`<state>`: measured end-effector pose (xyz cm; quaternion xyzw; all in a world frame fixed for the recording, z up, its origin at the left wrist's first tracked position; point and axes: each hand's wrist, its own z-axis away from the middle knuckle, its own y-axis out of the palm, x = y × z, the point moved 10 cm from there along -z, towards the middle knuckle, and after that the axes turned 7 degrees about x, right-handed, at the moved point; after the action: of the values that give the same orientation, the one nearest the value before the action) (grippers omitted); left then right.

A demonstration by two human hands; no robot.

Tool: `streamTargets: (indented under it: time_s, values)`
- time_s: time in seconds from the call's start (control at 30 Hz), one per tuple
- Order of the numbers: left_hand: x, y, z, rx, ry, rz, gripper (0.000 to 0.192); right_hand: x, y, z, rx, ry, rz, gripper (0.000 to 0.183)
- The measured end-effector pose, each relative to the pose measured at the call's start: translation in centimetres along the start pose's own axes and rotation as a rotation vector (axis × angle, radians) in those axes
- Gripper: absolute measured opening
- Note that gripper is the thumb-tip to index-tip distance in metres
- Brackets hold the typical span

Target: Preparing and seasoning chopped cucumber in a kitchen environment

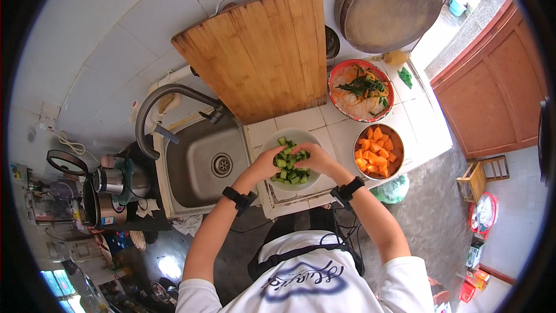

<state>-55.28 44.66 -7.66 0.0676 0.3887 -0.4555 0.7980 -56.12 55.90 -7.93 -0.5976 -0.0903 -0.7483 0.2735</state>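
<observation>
A white bowl (pixel 266 142) on the tiled counter holds diced green cucumber (pixel 292 175). From the bowl's left side, my left hand (pixel 264 164) reaches in with its fingers curved around some of the pieces. Opposite it, my right hand (pixel 320 159) grasps at the same heap, fingertips among the cubes. Just how many pieces each hand holds is hidden by the fingers. To the right stands a round metal bowl (pixel 402 153) of orange chunks (pixel 377 150), which look like carrot. Behind that is a red-rimmed enamel basin (pixel 332 95) with shredded vegetables and dark green leaves.
Left of the bowl is a steel sink (pixel 191 182) with a curved faucet (pixel 143 113). A wooden cutting board (pixel 260 52) leans on the wall, near a round chopping block (pixel 391 6). A green leaf (pixel 405 77) lies at the counter's far right. Below hangs a green plastic bag (pixel 392 189).
</observation>
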Motion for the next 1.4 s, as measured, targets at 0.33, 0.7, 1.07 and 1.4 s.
streamTargets:
  time_s: [0.33,0.7,1.07,1.4]
  values:
    - [-1.5,0.7,-1.4,-0.156,0.045,-0.720,0.106,-0.3,3.5,1.3,-0.052,0.066,0.961,0.102]
    - [0.4,1.4,-2.4,-0.256,0.080,-0.697,0.101,-0.4,3.6,-0.4,-0.238,0.132,0.844,0.076]
    - [-0.1,0.5,-1.0,-0.099,0.153,-0.121,0.052,-0.6,1.1,0.0,-0.167,-0.157,0.157,0.043]
    - [3.2,-0.4,0.3,-0.097,-0.116,0.442,0.064,-1.1,-0.3,0.7,-0.089,0.336,-0.185,0.041]
